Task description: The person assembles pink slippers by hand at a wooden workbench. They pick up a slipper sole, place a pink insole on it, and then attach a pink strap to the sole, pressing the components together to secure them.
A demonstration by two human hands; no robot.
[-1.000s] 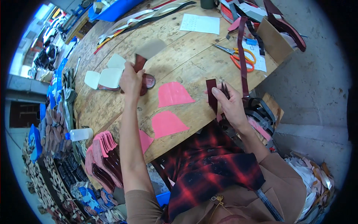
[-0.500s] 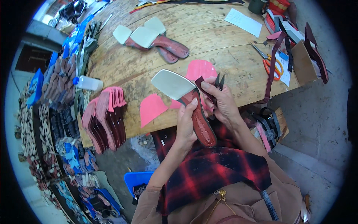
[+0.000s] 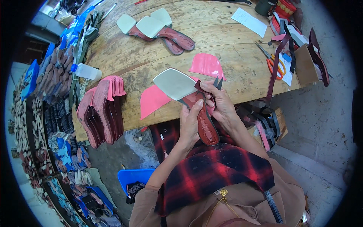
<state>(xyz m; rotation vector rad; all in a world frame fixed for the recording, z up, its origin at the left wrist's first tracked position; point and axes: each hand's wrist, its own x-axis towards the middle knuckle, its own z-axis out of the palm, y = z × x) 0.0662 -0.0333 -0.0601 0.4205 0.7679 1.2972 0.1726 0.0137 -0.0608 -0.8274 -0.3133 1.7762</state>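
A shoe insole with a cream front [image 3: 174,83] and a dark red heel end is held at the table's near edge. My left hand [image 3: 189,123] is closed around its narrow middle, thumb on the red upper face. Pinched in my right hand [image 3: 224,105] is a dark red strip [image 3: 206,91], its upper end against the insole's right edge, just below the cream part. Dark pointed blades [image 3: 218,82] stick up from that same hand; their handles are hidden. Flat pink pieces lie beyond: one [image 3: 152,101] left of the insole, another [image 3: 207,65] above it.
Stacked dark red insoles [image 3: 101,113] stand at the table's left edge beside a white bottle [image 3: 87,72]. Several cream-fronted insoles [image 3: 151,28] lie farther back. Orange-handled scissors [image 3: 278,68], a cardboard box [image 3: 307,66] and paper [image 3: 248,22] are at right. Shelves of footwear parts line the left.
My right hand has moved slightly left, bringing the strip's end against the insole's edge. My left hand keeps its hold. The whole view has shifted a little.
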